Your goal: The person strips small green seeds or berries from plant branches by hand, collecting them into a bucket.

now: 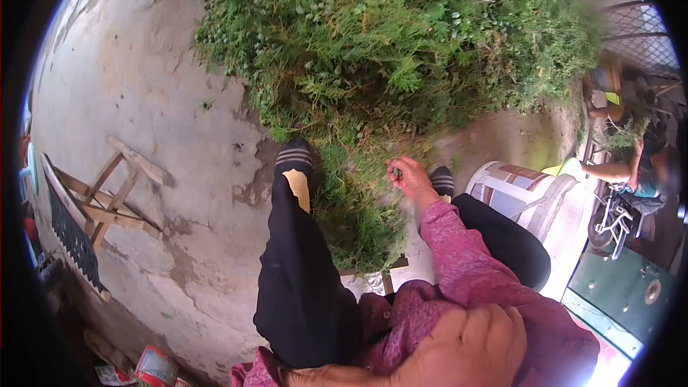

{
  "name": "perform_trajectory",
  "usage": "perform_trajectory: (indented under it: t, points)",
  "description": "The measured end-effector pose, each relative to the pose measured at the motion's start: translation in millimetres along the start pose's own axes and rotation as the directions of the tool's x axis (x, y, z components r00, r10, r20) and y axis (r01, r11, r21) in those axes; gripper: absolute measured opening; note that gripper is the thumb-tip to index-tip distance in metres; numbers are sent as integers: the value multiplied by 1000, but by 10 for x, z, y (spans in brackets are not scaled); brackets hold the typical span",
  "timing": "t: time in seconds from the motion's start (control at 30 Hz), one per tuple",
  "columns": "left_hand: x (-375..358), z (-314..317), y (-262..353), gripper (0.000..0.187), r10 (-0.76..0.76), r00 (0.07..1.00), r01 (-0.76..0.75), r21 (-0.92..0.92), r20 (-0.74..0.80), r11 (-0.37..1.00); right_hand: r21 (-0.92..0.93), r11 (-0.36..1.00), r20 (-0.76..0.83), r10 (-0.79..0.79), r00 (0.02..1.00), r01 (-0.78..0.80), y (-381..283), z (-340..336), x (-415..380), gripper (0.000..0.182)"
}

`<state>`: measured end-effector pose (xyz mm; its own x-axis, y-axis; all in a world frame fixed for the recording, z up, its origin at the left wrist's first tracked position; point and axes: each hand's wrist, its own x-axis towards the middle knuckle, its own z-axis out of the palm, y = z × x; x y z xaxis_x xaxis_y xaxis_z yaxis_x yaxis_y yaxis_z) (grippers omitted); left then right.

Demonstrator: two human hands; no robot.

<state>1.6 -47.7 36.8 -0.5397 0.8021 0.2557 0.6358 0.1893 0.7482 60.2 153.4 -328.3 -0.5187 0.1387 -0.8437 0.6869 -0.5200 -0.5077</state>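
My right hand [410, 176] reaches out of a pink patterned sleeve, over the green clippings [358, 158] between my feet. Its fingers are pinched together around something small and dark that I cannot make out. Close to the camera, my left hand [459, 344] lies against the sleeve of my right arm, its fingers bent and together; their tips and anything in them are hidden. A large pile of leafy evergreen cuttings [401, 36] fills the upper middle. More cuttings rest on a low seat or frame [388, 283] between my legs.
A white bucket [502, 190] stands beside my right leg. On the concrete at left lies a wooden folding stool [111, 208]. A red-and-white container [155, 367] is at lower left. At far right another person [648, 172] sits near a small bicycle [613, 226] and a green panel [620, 283].
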Motion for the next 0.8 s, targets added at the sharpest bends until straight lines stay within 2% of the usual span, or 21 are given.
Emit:
perform_trajectory:
  t: [0.03, 0.07, 0.1, 0.13, 0.17, 0.2, 0.23, 0.27, 0.3, 0.4, 0.43, 0.53, 0.57, 0.63, 0.67, 0.73, 0.77, 0.8]
  points:
    - [36, -78, 9, 32, -23, 984, 37, -74, 177, 997, 4, 1000, 0, -23, 1000, 23, -110, 4, -51, 10]
    - [45, -43, 33, 32, 0, 985, 11, -63, 172, 998, -78, 996, 31, -37, 999, 39, -260, 35, -137, 10]
    - [45, 59, 30, 23, -87, 989, 86, 11, 117, 996, -159, 985, 60, -51, 997, 60, -411, 61, -235, 10]
    - [49, 137, 38, 15, -167, 985, 162, 78, 53, 984, -153, 984, 59, -84, 995, 93, -591, 112, -359, 10]
    - [70, 142, 47, 15, -136, 990, 132, 89, 46, 987, -253, 963, 93, -69, 993, 90, -786, 174, -506, 9]
    - [102, 118, 39, 23, -195, 968, 178, 115, 156, 977, -350, 932, 121, -50, 991, 90, -957, 212, -647, 9]
    - [129, 105, 31, 32, -254, 931, 221, 149, 261, 964, -342, 932, 119, -83, 989, 119, -1102, 217, -761, 9]
    - [142, 128, 19, 32, -228, 940, 191, 160, 256, 968, -408, 893, 186, -121, 975, 189, -1237, 214, -869, 9]
    - [150, 168, -3, 35, -250, 950, 220, 166, 188, 961, -468, 845, 254, -152, 955, 258, -1369, 216, -1003, 9]
    - [212, 247, -44, 39, -251, 967, 239, 176, 46, 955, -535, 783, 317, -163, 934, 318, -1831, 332, -1749, 10]
    - [248, 268, -46, 39, -261, 965, 261, 166, -24, 951, -524, 781, 315, -193, 929, 339, -1920, 332, -1966, 10]
    - [384, 319, -28, 41, -245, 965, 254, 105, -95, 962, -520, 734, 405, -237, 883, 436, -2028, 302, -2458, 13]
    - [409, 358, -38, 41, -229, 969, 240, 123, -97, 963, -496, 741, 417, -254, 872, 453, -2015, 296, -2573, 15]
    - [465, 453, -89, 39, -248, 965, 249, -3, -87, 969, -454, 746, 437, -291, 851, 487, -1975, 262, -2690, 16]
    - [477, 510, -139, 39, -234, 969, 236, 15, -84, 972, -418, 751, 460, -310, 832, 511, -1956, 256, -2718, 18]
    - [516, 571, -180, 27, -233, 972, 230, -103, -15, 968, -383, 735, 485, -355, 799, 559, -1929, 228, -2727, 20]
    - [540, 594, -195, 27, -222, 975, 220, -89, -12, 971, -371, 733, 486, -370, 792, 570, -1953, 220, -2730, 20]
    - [572, 602, -180, 22, -282, 959, 283, -91, 17, 955, -465, 572, 522, -440, 731, 676, -1974, 230, -2760, 21]
